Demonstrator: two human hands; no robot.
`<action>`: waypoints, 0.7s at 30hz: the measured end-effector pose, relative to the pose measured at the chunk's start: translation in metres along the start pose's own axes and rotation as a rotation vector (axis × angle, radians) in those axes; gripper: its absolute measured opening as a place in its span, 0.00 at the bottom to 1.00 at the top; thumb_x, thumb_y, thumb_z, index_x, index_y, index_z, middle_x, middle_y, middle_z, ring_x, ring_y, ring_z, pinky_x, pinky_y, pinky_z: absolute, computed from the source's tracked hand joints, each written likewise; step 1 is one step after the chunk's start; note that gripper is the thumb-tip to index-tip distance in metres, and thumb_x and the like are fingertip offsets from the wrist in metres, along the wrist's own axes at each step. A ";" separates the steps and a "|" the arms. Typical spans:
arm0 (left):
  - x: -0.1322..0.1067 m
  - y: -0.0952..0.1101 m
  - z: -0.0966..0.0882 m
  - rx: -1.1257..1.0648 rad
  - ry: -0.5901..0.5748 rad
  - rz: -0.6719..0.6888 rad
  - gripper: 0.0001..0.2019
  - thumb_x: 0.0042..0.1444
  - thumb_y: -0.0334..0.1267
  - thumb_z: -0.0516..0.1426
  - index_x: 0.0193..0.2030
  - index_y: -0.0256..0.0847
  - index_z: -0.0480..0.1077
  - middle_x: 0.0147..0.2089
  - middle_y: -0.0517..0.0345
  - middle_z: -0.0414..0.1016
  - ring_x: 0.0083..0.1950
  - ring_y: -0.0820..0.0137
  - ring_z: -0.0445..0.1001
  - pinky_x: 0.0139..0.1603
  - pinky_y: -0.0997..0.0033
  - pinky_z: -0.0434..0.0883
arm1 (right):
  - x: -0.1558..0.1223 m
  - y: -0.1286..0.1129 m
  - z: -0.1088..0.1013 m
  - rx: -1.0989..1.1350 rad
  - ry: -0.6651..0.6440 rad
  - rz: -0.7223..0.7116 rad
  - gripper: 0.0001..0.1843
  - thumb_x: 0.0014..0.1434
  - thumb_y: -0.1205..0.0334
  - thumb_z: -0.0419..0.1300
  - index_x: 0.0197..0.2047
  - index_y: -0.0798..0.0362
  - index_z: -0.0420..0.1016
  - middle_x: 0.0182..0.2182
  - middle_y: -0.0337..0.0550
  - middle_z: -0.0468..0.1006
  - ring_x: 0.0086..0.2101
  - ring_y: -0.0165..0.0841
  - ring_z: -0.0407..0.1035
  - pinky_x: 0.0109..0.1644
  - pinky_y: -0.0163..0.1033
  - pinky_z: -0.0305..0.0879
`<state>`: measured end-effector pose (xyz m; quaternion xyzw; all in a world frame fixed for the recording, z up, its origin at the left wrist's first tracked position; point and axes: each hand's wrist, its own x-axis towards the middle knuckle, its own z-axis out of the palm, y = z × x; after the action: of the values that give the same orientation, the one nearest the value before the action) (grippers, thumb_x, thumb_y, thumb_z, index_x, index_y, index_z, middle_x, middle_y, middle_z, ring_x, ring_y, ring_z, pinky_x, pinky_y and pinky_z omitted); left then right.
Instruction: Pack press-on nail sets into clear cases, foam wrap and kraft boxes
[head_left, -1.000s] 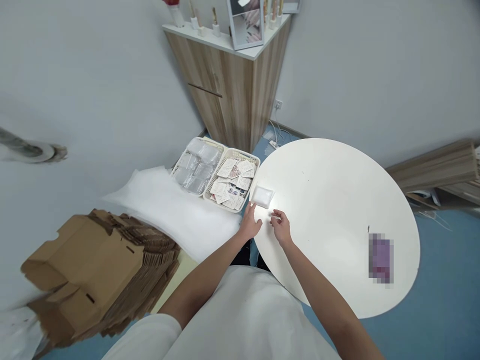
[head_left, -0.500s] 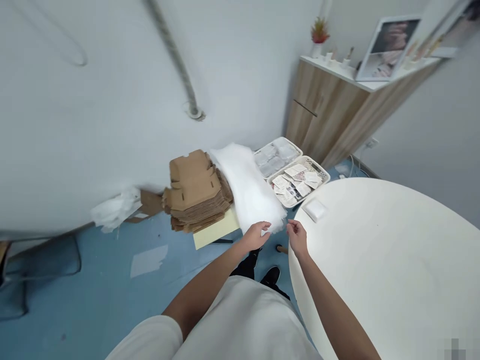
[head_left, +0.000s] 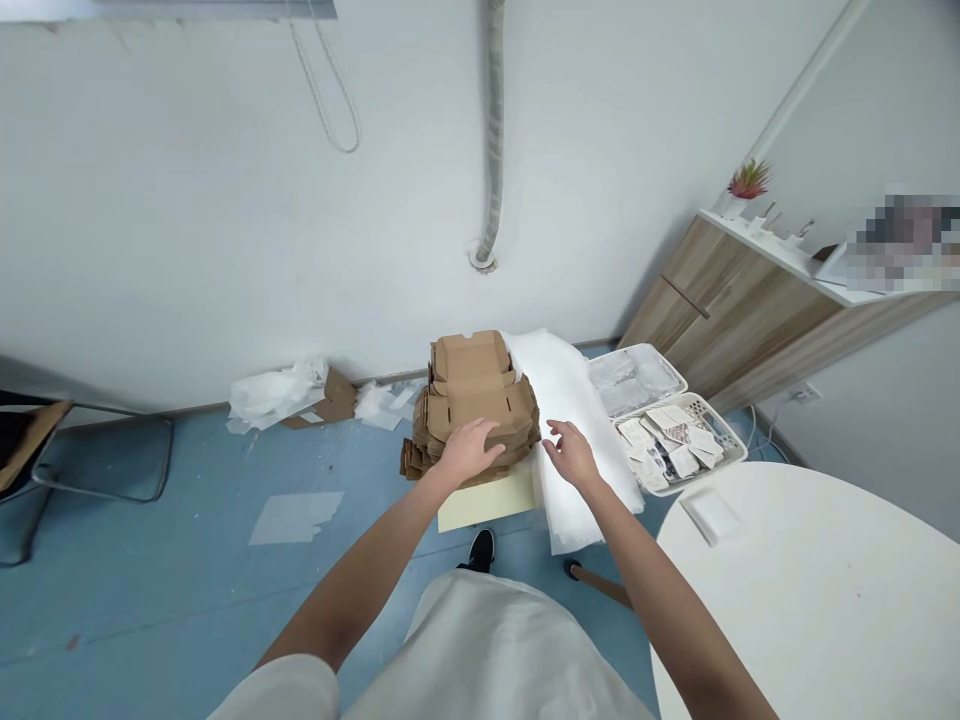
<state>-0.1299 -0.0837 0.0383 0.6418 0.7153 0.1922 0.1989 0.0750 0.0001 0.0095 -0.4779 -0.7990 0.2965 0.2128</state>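
Note:
A stack of flat brown cardboard boxes (head_left: 472,385) lies on a low yellowish stand. My left hand (head_left: 469,450) rests on the stack's near edge, fingers spread and curled over the top box. My right hand (head_left: 571,452) hovers open just right of the stack, over a pile of white foam sheets (head_left: 571,420). Neither hand has lifted anything.
Two white baskets sit right of the foam, one with clear bags (head_left: 634,380), one with printed cards (head_left: 681,440). A round white table (head_left: 817,600) with a small white packet (head_left: 711,515) is at lower right. A wooden cabinet (head_left: 750,310) stands behind. Paper scraps litter the blue floor.
My view has swung left from the round table toward the wall. Both hands left the table edge and moved over to the cardboard stack and foam sheets.

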 end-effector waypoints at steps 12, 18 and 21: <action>0.026 -0.040 -0.007 0.210 -0.211 0.066 0.19 0.47 0.47 0.55 0.45 0.42 0.65 0.41 0.51 0.72 0.42 0.59 0.70 0.39 0.64 0.66 | 0.067 -0.055 0.037 -0.760 -0.060 0.105 0.11 0.54 0.68 0.51 0.43 0.54 0.61 0.37 0.49 0.68 0.37 0.36 0.64 0.32 0.35 0.57; 0.029 -0.046 -0.010 0.219 -0.233 0.096 0.14 0.50 0.43 0.53 0.43 0.42 0.67 0.39 0.50 0.73 0.40 0.60 0.72 0.38 0.63 0.66 | 0.073 -0.060 0.036 -0.693 -0.109 0.248 0.06 0.56 0.70 0.46 0.37 0.54 0.61 0.33 0.47 0.70 0.33 0.33 0.67 0.30 0.34 0.53; 0.028 -0.047 -0.013 0.208 -0.235 0.124 0.12 0.52 0.41 0.51 0.41 0.42 0.68 0.38 0.51 0.73 0.39 0.61 0.72 0.38 0.65 0.66 | 0.072 -0.065 0.032 -0.600 -0.086 0.261 0.08 0.57 0.67 0.43 0.38 0.54 0.61 0.30 0.46 0.71 0.30 0.34 0.66 0.29 0.35 0.51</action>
<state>-0.1788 -0.0609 0.0236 0.7198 0.6622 0.0525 0.2014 -0.0185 0.0320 0.0343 -0.6046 -0.7910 0.0927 -0.0113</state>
